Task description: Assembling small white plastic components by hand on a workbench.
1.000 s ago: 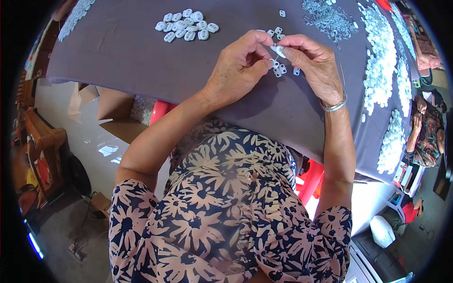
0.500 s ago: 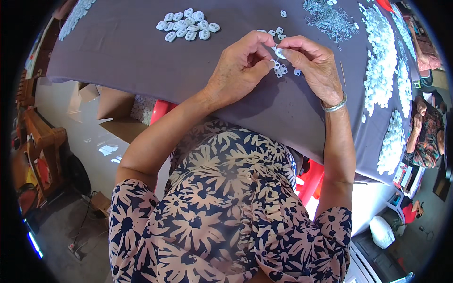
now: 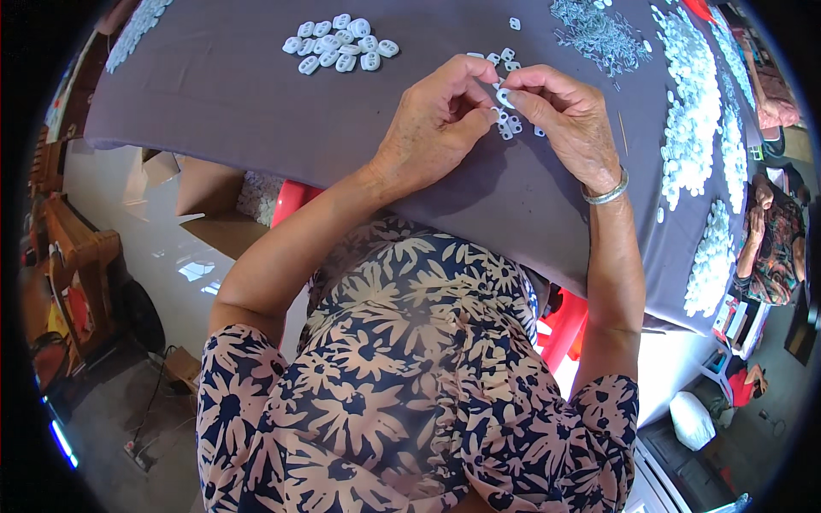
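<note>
While the right hand (image 3: 569, 111) pinches it between thumb and forefinger, a small white piece (image 3: 503, 98) sits over the grey-purple tablecloth (image 3: 256, 111), between the two hands. What shows of the piece is smooth and bright, with a rounded edge and a dark spot that looks like an opening; the fingertips cover the rest, so its full outline cannot be told. To the left of the white piece, the left hand (image 3: 428, 124) curls close to it, forefinger and thumb tips apart from each other; whether these fingers grip anything cannot be told. Just below the white piece lie loose white plates (image 3: 506, 130), flat and pierced with holes, and a few similar ones lie just above it. Well to its left, a cluster of oval pieces (image 3: 345, 50) shows thick rounded rims and dark slots. To its upper right spreads a pile of thin grey bits (image 3: 599, 38); farther right of it, beyond a slender stick (image 3: 623, 132), runs a long white heap (image 3: 691, 111).
</note>
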The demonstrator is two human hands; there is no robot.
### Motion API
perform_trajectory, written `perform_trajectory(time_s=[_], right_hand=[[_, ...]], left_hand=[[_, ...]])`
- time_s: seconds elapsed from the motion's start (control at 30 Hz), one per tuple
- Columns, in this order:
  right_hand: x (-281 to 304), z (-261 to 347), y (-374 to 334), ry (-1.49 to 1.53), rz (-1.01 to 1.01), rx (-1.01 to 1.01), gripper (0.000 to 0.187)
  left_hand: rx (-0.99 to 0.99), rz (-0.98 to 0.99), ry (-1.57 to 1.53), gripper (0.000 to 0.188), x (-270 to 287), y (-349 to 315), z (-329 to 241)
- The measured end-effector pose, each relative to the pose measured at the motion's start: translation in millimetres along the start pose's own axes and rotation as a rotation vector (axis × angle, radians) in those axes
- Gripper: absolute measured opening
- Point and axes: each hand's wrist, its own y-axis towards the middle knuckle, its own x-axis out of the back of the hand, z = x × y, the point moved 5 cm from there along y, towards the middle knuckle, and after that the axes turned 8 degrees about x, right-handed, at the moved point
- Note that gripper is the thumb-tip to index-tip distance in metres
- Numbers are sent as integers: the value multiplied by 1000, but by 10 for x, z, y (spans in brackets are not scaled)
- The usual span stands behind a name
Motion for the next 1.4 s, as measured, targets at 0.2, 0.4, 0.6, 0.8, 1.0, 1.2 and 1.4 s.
perform_trajectory(time_s=[0.2,0.4,0.6,0.8,1.0,1.2,1.4], right_hand=[[-14,21,4,3,19,12,12],[-56,27,0,-5,47,12,11],[-92,4,-8,10,33,25,9],[-104,121,-6,-134,88,123,22],[-113,181,-15,-189,-7,246,24],[-115,258,-12,-273,-9,353,24],[-130,309,-12,-341,-24,398,25]], left_hand=[[-35,-55,-24,27,-2,-2,-26],[-38,-63,-1,26,7,-1,-31],[-10,-87,-25,27,30,-1,-35],[65,-70,-126,26,51,5,-25],[142,-38,-209,29,62,-10,-41],[158,30,-274,21,90,20,-146],[134,52,-148,21,114,46,-80]])
